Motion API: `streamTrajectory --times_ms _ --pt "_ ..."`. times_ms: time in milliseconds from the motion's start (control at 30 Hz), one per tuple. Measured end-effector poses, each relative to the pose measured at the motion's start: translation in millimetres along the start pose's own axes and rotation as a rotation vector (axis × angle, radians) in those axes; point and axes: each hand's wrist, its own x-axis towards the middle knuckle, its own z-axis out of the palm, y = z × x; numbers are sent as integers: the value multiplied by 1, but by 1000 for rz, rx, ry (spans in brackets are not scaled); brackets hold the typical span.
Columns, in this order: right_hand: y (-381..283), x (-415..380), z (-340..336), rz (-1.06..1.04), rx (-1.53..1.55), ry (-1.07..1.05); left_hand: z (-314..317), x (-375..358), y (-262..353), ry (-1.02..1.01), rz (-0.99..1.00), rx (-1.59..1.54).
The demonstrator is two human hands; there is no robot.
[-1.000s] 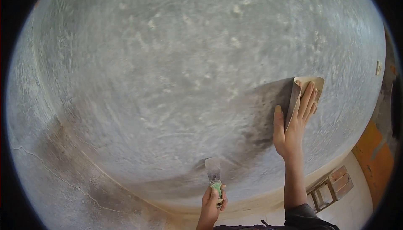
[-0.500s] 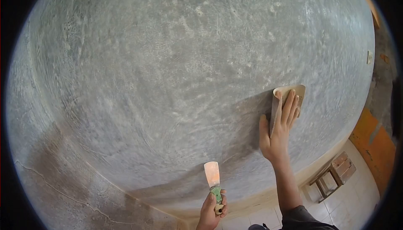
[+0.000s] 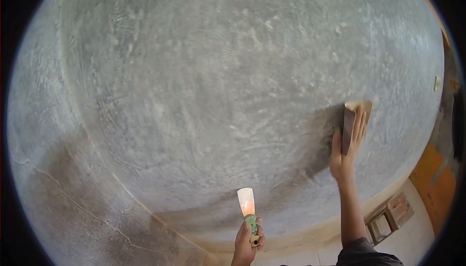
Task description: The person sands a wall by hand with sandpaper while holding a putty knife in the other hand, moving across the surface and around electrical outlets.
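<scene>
My right hand (image 3: 350, 145) presses a folded sheet of sandpaper (image 3: 348, 125) against the grey plastered wall (image 3: 208, 81). The fingers lie over the sheet, and the thumb stays at its left side. Low in the view, my left hand (image 3: 246, 241) is wrapped around the green handle of a putty knife (image 3: 246, 203). Its broad metal blade points up, in front of the lower wall. Part of the sandpaper is hidden beneath my fingers.
A small wooden stool (image 3: 391, 217) stands on the pale tiled floor (image 3: 310, 257) at the lower right. Beyond it is an orange-painted surface (image 3: 429, 183). A wall socket (image 3: 437, 83) sits at the right. On the left, a cracked side wall (image 3: 63, 193) meets this one.
My right hand and the sandpaper have shifted to the right along the wall. The left hand keeps the putty knife in nearly the same place, while the whole view has turned slightly.
</scene>
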Motion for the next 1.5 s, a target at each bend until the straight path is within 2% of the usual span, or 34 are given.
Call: streamTrajectory --times_ms 33,67,133,167,233,267,333,367,433,467,533,567,633,667,733,767,800,867,900,967,1000,1067,1100,1133,1200,1267,1333,1367,1400,1467,1500 --pt "-4 -10 2 86 117 60 2 2 0 5 14 -7" --pt "-20 -28 2 -74 -106 -109 3 3 -1 -5 20 -32" --pt "-26 -61 -10 -522 -31 -848 5 3 -2 -2 30 -58" --pt "-27 -59 -13 -524 -23 -853 5 3 -1 -35 30 -79" --pt "-24 -38 -13 -455 -141 -573 5 3 -2 -68 38 -118" --pt "-16 -25 -7 -471 -140 -578 3 4 0 -79 25 -135" --pt "-6 -6 7 -62 50 123 2 4 2 -75 19 -162" --pt "-13 -11 10 -69 62 114 1 5 4 -72 20 -148" --pt "-34 -36 13 -251 -206 -302 -6 3 11 -60 31 -131" --pt "-47 -48 8 -522 -234 -622 -11 2 14 -67 45 -154" --pt "-64 -60 10 -788 5 -735 -21 2 23 -64 67 -180" --pt "-69 -50 13 -794 15 -733 -29 2 30 -62 69 -165" --pt "-90 -10 11 -474 -187 -546 -44 1 46 -53 74 -151" --pt "-100 -6 17 -482 -177 -549 -51 -1 55 -61 72 -139" --pt "-125 5 39 -262 -163 -227 -68 -1 76 -50 111 -137" --pt "-146 -7 45 -356 -251 -375 -77 -6 88 -43 99 -125" --pt "-172 -19 46 -452 -229 -712 -89 -11 101 -38 79 -106" --pt "-201 -42 65 -647 140 -853 -113 -20 128 -13 83 -115" --pt "-216 -32 69 -641 141 -852 -124 -23 141 -8 82 -128" --pt "-244 9 80 -494 -154 -410 -151 -29 165 -7 103 -127" --pt "-261 20 87 -500 -160 -422 -162 -34 174 1 119 -137" --pt "-299 28 102 -374 -135 -183 -182 -38 192 25 125 -123" --pt "-323 13 107 -453 -130 -399 -191 -40 200 50 130 -96" --pt "-337 -3 117 -448 -128 -403 -200 -42 206 54 125 -93" --pt "-359 -29 133 -908 87 -636 -218 -48 217 40 134 -106" --pt "-380 9 122 -828 -2 -643 -234 -51 225 43 124 -85" --pt "-394 30 116 -366 -94 -177 -244 -53 228 54 101 -64" --pt "-399 29 120 -385 -118 -175 -247 -54 231 69 105 -53" --pt "-408 16 126 -365 -134 -185 -250 -55 232 84 103 -40" --pt "-420 -33 146 -648 -43 -708 -257 -57 233 113 101 -7" --pt "-415 -63 156 -685 105 -649 -258 -56 230 135 125 11"
